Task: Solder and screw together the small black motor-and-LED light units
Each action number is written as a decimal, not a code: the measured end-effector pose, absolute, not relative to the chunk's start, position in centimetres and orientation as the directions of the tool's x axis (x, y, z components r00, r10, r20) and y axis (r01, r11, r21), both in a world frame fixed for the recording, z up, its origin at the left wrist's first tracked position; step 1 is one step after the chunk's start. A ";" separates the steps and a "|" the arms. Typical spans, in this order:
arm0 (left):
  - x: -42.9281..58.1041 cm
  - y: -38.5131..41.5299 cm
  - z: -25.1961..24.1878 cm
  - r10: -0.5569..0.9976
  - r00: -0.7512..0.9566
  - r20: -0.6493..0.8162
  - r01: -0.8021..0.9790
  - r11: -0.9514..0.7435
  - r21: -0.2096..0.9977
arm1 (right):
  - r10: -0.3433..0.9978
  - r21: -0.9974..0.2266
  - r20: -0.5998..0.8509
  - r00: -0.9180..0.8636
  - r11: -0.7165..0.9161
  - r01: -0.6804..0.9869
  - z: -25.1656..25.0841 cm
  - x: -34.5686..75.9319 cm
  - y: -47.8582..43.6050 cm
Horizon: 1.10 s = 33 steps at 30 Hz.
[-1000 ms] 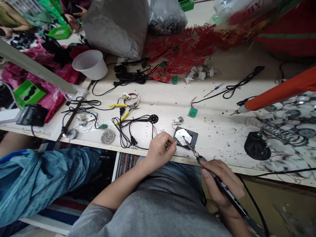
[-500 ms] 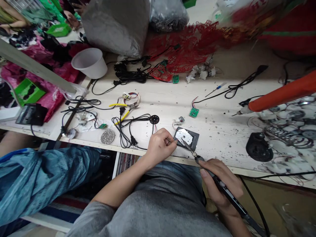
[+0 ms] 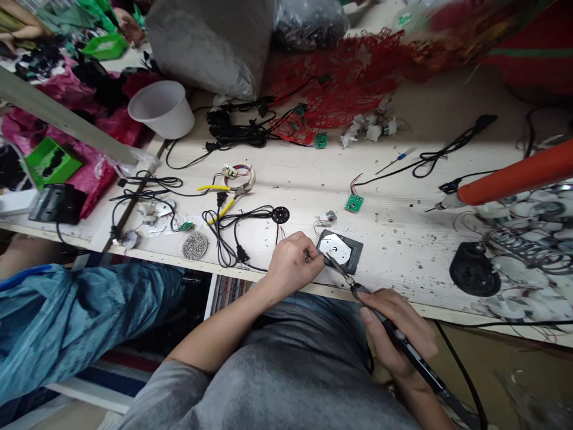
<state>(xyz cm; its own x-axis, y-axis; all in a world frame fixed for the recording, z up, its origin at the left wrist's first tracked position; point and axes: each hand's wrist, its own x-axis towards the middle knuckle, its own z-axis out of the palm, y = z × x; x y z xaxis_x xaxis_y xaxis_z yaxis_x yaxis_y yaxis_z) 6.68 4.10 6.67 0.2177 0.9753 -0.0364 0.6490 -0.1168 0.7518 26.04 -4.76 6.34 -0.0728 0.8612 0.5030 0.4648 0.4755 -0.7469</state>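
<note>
White plastic cup point(image 3: 161, 109) lies tipped on the pale wood surface point(image 3: 394, 251), far left. Nearer the front, yellow-handled pliers point(image 3: 226, 197) sit beside a looped black power cord point(image 3: 224, 233).

Left hand point(image 3: 293, 263): grip closed, fingertips point(image 3: 308, 255) pinched on a thin item too small to tell, just above the plate's left edge.

Silver metal plate point(image 3: 333, 246) lies in a black square frame point(image 3: 353, 257), near the surface's front edge.

Right hand point(image 3: 398, 325): grip closed around a black soldering iron point(image 3: 403, 340), held at a slant, its tip at the plate's left side.

Beyond, a small green circuit board point(image 3: 354, 203) lies apart. Far right, a round black base point(image 3: 474, 278).
</note>
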 end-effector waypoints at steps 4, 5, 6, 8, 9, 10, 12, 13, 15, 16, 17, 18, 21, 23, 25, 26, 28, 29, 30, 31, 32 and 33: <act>6.6 4.1 6.4 0.974 0.226 0.003 0.622 -0.146 0.769 | 0.854 -0.737 0.514 -0.080 0.488 0.467 6.4 26.2 -4.6; 6.6 4.1 6.3 0.974 0.227 0.009 0.617 -0.151 0.773 | 0.850 -0.732 0.521 -0.081 0.494 0.469 6.4 26.2 -4.6; 6.5 4.1 6.3 0.973 0.228 0.014 0.613 -0.155 0.775 | 0.846 -0.728 0.526 -0.083 0.499 0.470 6.4 26.2 -4.5; 6.5 4.1 6.2 0.972 0.235 0.015 0.607 -0.158 0.779 | 0.847 -0.728 0.526 -0.082 0.498 0.471 6.3 26.1 -4.5; 6.5 4.1 6.2 0.971 0.237 0.014 0.605 -0.159 0.780 | 0.848 -0.731 0.523 -0.082 0.496 0.469 6.3 26.1 -4.5; 6.5 4.2 6.2 0.971 0.240 0.012 0.604 -0.159 0.781 | 0.849 -0.733 0.522 -0.083 0.496 0.465 6.3 26.1 -4.5; 6.5 4.2 6.3 0.971 0.239 0.007 0.605 -0.155 0.781 | 0.846 -0.733 0.525 -0.087 0.502 0.458 6.2 26.0 -4.6; 6.5 4.2 6.3 0.972 0.235 0.005 0.607 -0.151 0.781 | 0.847 -0.734 0.525 -0.087 0.502 0.457 6.1 25.9 -4.6; 6.6 4.2 6.4 0.974 0.226 0.000 0.610 -0.142 0.780 | 0.849 -0.738 0.523 -0.080 0.498 0.456 6.1 25.9 -4.6; 6.6 4.2 6.4 0.975 0.221 -0.002 0.610 -0.136 0.780 | 0.847 -0.738 0.526 -0.076 0.499 0.454 6.1 25.9 -4.6; 6.7 4.2 6.4 0.977 0.215 -0.005 0.611 -0.131 0.781 | 0.847 -0.738 0.526 -0.075 0.499 0.455 6.1 25.9 -4.6; 6.7 4.2 6.4 0.978 0.210 -0.010 0.614 -0.124 0.780 | 0.846 -0.736 0.527 -0.078 0.500 0.456 6.1 25.9 -4.6; 6.8 4.2 6.5 0.980 0.200 -0.020 0.624 -0.112 0.773 | 0.844 -0.725 0.528 -0.097 0.507 0.466 6.2 25.9 -4.5; 6.8 4.2 6.5 0.979 0.204 -0.018 0.629 -0.117 0.769 | 0.841 -0.720 0.531 -0.105 0.512 0.469 6.3 25.9 -4.5; 6.8 4.2 6.5 0.978 0.210 -0.011 0.626 -0.126 0.770 | 0.838 -0.714 0.533 -0.115 0.519 0.470 6.4 25.9 -4.4; 6.8 4.2 6.5 0.977 0.211 -0.007 0.623 -0.129 0.771 | 0.837 -0.711 0.533 -0.125 0.523 0.471 6.5 25.9 -4.4; 6.8 4.2 6.5 0.977 0.211 -0.002 0.622 -0.133 0.772 | 0.832 -0.699 0.535 -0.145 0.533 0.476 6.8 25.9 -4.4; 6.8 4.2 6.5 0.977 0.212 -0.002 0.622 -0.134 0.772 | 0.831 -0.695 0.532 -0.161 0.537 0.479 6.9 25.8 -4.3; 6.8 4.2 6.5 0.977 0.213 -0.002 0.623 -0.134 0.771 | 0.832 -0.692 0.529 -0.169 0.538 0.481 7.0 25.8 -4.3; 6.8 4.2 6.5 0.977 0.214 -0.002 0.623 -0.135 0.771 | 0.836 -0.694 0.522 -0.171 0.533 0.484 7.2 25.8 -4.3; 6.8 4.2 6.4 0.977 0.214 -0.003 0.622 -0.134 0.771 | 0.841 -0.700 0.514 -0.172 0.526 0.483 7.3 25.8 -4.2; 6.8 4.2 6.4 0.977 0.214 -0.003 0.620 -0.134 0.773 | 0.845 -0.707 0.508 -0.169 0.520 0.479 7.3 25.8 -4.2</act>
